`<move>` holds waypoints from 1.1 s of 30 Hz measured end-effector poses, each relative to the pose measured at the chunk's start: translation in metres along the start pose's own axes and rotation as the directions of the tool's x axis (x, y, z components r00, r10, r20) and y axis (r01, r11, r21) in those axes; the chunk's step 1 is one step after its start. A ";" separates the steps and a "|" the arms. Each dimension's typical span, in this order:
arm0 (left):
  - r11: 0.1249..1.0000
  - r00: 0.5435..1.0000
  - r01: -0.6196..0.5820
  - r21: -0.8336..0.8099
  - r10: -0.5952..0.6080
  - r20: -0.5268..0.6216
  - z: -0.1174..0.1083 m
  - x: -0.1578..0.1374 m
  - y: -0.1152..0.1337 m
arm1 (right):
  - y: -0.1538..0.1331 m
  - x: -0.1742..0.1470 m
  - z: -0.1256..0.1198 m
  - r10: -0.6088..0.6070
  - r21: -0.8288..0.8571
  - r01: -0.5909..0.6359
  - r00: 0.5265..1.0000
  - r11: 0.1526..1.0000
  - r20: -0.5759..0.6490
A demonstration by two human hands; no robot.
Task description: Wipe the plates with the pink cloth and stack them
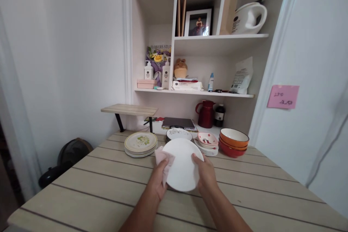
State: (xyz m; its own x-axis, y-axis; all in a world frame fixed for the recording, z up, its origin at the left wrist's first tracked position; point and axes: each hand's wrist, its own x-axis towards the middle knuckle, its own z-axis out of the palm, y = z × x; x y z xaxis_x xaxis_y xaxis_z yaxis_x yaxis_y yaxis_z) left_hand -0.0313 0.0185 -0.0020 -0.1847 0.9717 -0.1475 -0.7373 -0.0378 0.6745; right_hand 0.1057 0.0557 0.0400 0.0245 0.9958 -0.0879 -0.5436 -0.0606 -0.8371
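A plain white plate (182,165) is held up, tilted toward me, above the slatted table (114,185). On its right rim my right hand (206,174) is closed, thumb on the face and fingers behind. My left hand (160,177) pinches a pale pink cloth (165,159) against the left rim; its fingers are mostly hidden underneath. Just behind the plate stands a stack of dark-rimmed patterned plates (178,134), partly covered by it. Left of that is a stack of cream plates (140,142) with a green leaf design.
Right of the held plate are small white dishes with a red-patterned bowl (207,139) on top, then stacked orange and red bowls (234,137). A small raised stand (129,109) is at the back left. A red jug (206,114) and dark bottle (219,115) stand under the shelves (195,93).
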 end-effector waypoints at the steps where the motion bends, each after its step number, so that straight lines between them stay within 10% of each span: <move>1: 1.000 1.000 -0.002 -0.006 0.002 -0.011 0.000 0.000 0.000 | 0.004 0.001 0.002 -0.010 0.016 0.010 1.000 1.000 -0.021; 15: 0.998 0.998 -0.042 -0.053 0.040 -0.044 -0.002 0.003 0.000 | 0.049 -0.013 0.033 -0.055 0.113 0.085 0.968 0.990 -0.246; 24: 0.990 0.989 -0.143 0.008 0.143 0.022 0.008 -0.018 0.002 | -0.024 0.005 -0.021 0.192 -0.218 -0.160 0.972 0.963 0.134; 33: 0.982 0.970 -0.111 0.153 0.073 0.233 0.019 -0.030 -0.008 | -0.095 0.001 0.001 0.307 -0.702 0.133 0.831 0.700 0.463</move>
State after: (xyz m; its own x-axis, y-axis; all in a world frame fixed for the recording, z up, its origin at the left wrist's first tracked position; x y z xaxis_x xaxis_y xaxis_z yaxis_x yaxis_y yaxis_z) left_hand -0.0072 -0.0059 0.0111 -0.0815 0.9938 0.0750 -0.6041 -0.1092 0.7894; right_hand 0.1565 0.0627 0.1195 -0.5353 0.8408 -0.0799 0.2117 0.0420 -0.9764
